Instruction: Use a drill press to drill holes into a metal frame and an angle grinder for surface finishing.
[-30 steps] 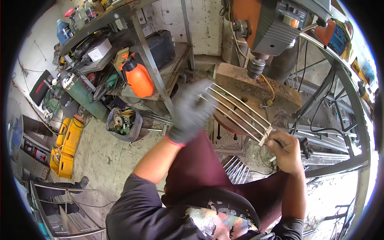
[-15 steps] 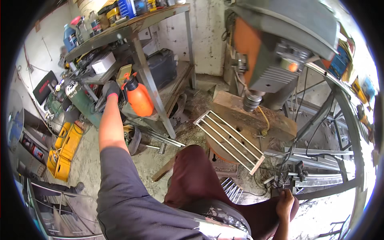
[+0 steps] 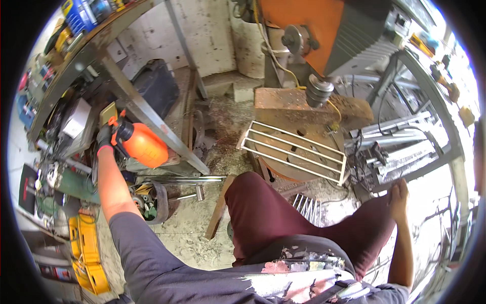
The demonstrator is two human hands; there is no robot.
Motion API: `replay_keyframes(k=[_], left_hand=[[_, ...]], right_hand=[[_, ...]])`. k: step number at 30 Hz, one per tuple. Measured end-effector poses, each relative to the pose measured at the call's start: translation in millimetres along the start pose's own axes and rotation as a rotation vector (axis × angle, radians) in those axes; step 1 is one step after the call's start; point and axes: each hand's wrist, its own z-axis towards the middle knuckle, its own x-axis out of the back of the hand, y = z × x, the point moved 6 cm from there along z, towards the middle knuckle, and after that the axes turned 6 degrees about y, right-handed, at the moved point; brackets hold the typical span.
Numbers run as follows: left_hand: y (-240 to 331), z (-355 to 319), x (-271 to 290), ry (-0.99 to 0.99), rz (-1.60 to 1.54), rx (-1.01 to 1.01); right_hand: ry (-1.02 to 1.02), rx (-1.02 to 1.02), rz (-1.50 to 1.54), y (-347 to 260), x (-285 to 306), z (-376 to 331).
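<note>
My left hand [image 3: 105, 137], in a dark glove with a red cuff, reaches out to the lower shelf at the left. It is right beside the black handle of an orange pump sprayer [image 3: 146, 146], which stands at the shelf's edge. The fingers are mostly hidden, so their grip does not show. My bare right hand [image 3: 398, 196] lies on my right knee with its fingers laid over it, and I see nothing in it. In front of me a white metal grille [image 3: 296, 152] of parallel bars lies on the round drill press table [image 3: 283, 169], under the chuck [image 3: 320, 91].
A brown wooden block [image 3: 268, 99] sits behind the grille. The orange and grey drill press [image 3: 304, 20] stands over it. A steel-framed bench [image 3: 147, 119] holds a black case [image 3: 154, 88]. A yellow toolbox [image 3: 86, 248] and a bucket [image 3: 159, 202] stand on the floor; metal profiles [image 3: 405, 147] lie right.
The view has turned toward the left and down. My left hand stays beside the sprayer. My right hand has shifted on my right knee. The grille is still on the drill press table.
</note>
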Motion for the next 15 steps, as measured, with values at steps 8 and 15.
replay_keyframes(k=[8,15], left_hand=[[24.0,-42.5,52.4,0.225,0.048,-0.269],[173.3,-377.7,241.7,0.653,-0.585,-0.440]], right_hand=[[0.194,0.055,-0.067,-50.9,13.4,-18.5],[0.004,0.149,0.196,-141.6,-46.5,-51.5]])
